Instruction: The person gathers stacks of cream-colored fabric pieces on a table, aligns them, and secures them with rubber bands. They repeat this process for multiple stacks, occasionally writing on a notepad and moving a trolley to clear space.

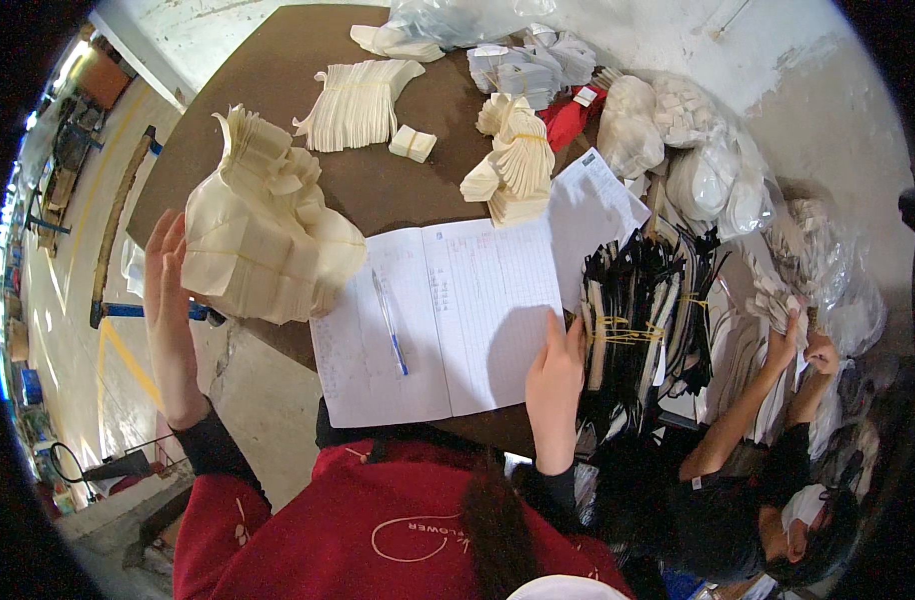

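Note:
A large cream bundle of stacked fabric pieces, tied with a thin yellow band, stands at the left of the table. My left hand is raised along its outer side, fingers stretched out and close to the fabric or touching it. In front of me lies an open notebook with handwritten, ruled pages. A pen rests on its left page. Beside the notebook's right edge is my right hand, fingers extended and partly hidden, holding nothing visible. Just right of it sit black and white banded bundles.
More cream bundles and a small cream block lie on the brown table. Another banded bundle touches the notebook's top. Grey bundles, red fabric and plastic bags line the wall. A co-worker handles pale pieces at right.

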### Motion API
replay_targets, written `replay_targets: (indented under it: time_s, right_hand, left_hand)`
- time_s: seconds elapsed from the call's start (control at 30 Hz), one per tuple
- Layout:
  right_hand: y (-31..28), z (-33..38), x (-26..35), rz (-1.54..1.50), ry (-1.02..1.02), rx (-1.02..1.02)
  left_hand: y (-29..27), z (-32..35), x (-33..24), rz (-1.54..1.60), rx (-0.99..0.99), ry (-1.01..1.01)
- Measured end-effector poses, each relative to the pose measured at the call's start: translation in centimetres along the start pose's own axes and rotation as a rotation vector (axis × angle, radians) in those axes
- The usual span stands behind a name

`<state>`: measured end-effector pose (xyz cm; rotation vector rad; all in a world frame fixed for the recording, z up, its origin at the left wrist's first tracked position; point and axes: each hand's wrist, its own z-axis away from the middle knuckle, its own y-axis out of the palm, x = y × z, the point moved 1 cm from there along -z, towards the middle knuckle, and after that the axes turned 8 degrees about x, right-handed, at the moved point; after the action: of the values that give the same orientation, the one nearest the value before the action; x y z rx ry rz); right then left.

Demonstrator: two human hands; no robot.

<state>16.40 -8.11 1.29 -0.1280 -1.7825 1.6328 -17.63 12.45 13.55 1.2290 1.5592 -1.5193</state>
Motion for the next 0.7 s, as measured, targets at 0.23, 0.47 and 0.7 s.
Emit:
replay_targets:
  time_s: [0.23, 0.47, 0.7]
  right_hand:
    - [-0.6, 0.5, 0.1, -0.066, 0.059, 0.011]
    - [-1.9, -0.5, 0.6, -0.177, 0.166, 0.046]
    - [-3.6, 1.4, 3.4, -0.98, -0.016, -0.208]
  left_hand:
    - [-1.8, 1.3, -0.4, -0.004, -0.181, 0.034]
    - [-2.8, 1.9, 0.3, 0.109, -0.314, 0.143]
    - [0.8, 7.5, -0.7, 0.404, 0.273, 0.739]
